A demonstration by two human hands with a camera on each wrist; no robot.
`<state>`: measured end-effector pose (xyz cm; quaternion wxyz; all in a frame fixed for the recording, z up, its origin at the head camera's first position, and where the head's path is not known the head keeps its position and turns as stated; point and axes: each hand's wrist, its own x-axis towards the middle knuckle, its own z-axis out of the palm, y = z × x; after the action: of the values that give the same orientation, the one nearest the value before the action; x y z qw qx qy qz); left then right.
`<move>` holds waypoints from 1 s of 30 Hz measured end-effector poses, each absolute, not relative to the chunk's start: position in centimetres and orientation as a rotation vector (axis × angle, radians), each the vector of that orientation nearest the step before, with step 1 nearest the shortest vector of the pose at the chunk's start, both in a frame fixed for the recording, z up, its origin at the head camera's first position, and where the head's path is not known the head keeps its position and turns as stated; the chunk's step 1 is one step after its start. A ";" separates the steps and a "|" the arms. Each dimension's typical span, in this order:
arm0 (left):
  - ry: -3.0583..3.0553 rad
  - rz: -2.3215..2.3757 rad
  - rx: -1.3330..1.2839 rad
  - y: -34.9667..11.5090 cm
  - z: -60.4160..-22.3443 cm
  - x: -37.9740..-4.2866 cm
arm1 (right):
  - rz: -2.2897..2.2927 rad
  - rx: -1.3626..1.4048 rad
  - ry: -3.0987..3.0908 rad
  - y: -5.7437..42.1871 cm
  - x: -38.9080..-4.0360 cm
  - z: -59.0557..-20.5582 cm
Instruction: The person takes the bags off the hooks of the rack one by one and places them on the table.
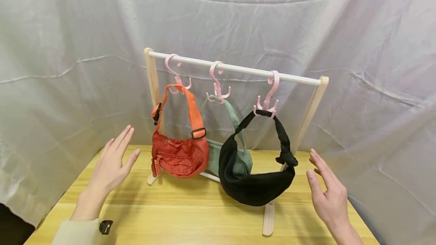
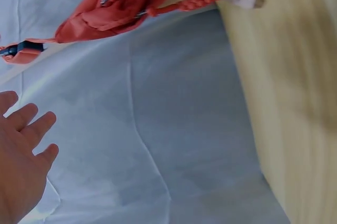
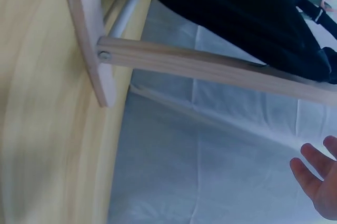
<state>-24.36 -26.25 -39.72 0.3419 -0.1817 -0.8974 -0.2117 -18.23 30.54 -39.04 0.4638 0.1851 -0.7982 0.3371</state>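
Three bags hang from pink hooks on a rack. On the left is a red-orange bag (image 1: 182,156) with a wide orange strap and a braided pull; the middle one is a green corduroy bag (image 1: 214,156), partly covered by its neighbours. Frontmost on the right hangs a black bag (image 1: 257,188) with a knotted strap. My left hand (image 1: 110,165) is held with fingers extended, to the left of the red-orange bag and apart from it. To the right of the black bag, my right hand (image 1: 328,196) is raised with fingers extended, holding nothing.
The rack has a white top bar (image 1: 238,69) and wooden posts (image 1: 310,112), with a wooden foot (image 1: 268,218) reaching toward me. It stands on a wood-grain table (image 1: 163,214). Grey cloth (image 1: 221,18) surrounds the table at the back and sides.
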 end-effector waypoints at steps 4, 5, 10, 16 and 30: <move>-2.315 -0.570 -0.475 -25.9 -38.7 -25.0 | 0.832 0.497 -1.916 30.0 -18.4 -38.5; -2.310 -0.575 -0.476 -25.8 -38.4 -25.1 | 0.833 0.510 -1.900 29.9 -18.5 -38.3; -2.280 -0.609 -0.480 -25.1 -37.6 -26.0 | 0.833 0.563 -1.837 29.5 -18.8 -37.1; -2.230 -0.620 -0.492 -24.8 -36.7 -27.4 | 0.846 0.579 -1.835 29.0 -19.0 -35.6; -2.229 -0.676 -0.461 -24.4 -33.4 -31.8 | 0.893 0.624 -1.764 26.5 -19.2 -32.7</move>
<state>-31.82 -24.42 -33.36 0.3742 -0.1799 -0.8706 -0.2639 -19.15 26.45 -32.71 0.5089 0.2592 -0.7324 0.3707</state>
